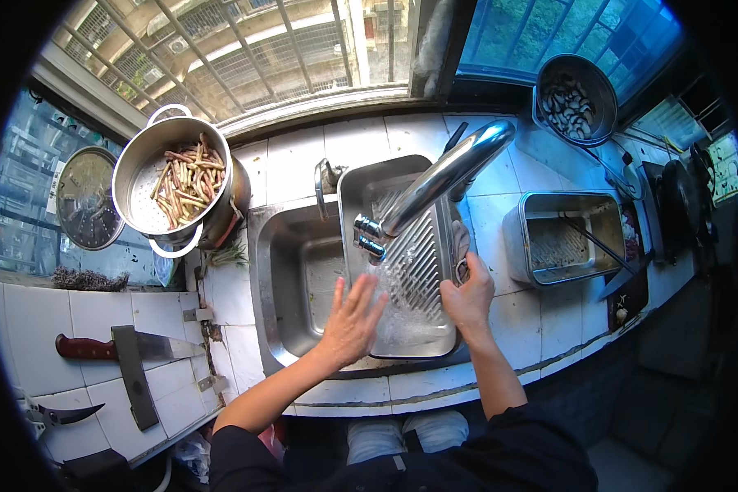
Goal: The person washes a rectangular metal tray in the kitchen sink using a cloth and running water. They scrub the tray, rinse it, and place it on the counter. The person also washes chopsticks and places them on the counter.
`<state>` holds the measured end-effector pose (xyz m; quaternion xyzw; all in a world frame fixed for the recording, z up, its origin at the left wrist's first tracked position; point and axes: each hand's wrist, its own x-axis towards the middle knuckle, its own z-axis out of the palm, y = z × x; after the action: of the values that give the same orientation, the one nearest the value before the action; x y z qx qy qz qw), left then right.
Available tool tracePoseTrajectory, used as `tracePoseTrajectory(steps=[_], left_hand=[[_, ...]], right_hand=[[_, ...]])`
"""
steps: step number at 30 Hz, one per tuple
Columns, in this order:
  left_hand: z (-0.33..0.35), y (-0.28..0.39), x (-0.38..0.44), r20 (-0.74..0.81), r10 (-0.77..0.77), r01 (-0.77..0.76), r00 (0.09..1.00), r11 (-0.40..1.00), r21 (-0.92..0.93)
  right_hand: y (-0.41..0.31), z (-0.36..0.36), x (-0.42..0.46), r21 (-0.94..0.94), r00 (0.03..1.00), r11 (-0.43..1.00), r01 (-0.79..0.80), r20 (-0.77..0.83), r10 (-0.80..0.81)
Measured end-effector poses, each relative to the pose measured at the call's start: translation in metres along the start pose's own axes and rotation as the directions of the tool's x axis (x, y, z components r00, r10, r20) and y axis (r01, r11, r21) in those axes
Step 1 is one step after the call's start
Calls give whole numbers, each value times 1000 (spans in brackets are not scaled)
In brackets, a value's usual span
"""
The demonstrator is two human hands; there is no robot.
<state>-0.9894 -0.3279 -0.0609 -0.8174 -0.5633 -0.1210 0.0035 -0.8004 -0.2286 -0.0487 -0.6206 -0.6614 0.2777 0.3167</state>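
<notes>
A rectangular stainless-steel pan with a ridged bottom (415, 335) rests over the right part of the sink (292, 264). Water runs into it from a chrome faucet (452, 175) and splashes over the ridges. My right hand (472, 295) grips the pan's right rim, close to a wire ring handle (462, 268). My left hand (352, 323) is spread beside the pan's left edge, just below the faucet outlet, holding nothing. Whether its fingers touch the pan is unclear. Behind the right rim lies a crumpled greyish cloth (460, 238).
At left stands a large pot (132, 184) of cut long beans (187, 184). A knife (86, 348) hangs in a rack beside scissors (71, 413). To the right are a deep metal container (523, 246), a pot of dark sliced pieces (566, 111) and a knife blade (618, 286).
</notes>
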Motion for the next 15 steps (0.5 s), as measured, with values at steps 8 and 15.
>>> tracePoseTrajectory(steps=[8,15], left_hand=[[62,-27,-21,661,-638,531,395,-428,-731],[13,-10,-38,570,-786,167,238,-546,-821]], right_hand=[[-7,-28,28,-175,889,985,-8,449,87],[44,31,39,67,555,937,-342,820,143]])
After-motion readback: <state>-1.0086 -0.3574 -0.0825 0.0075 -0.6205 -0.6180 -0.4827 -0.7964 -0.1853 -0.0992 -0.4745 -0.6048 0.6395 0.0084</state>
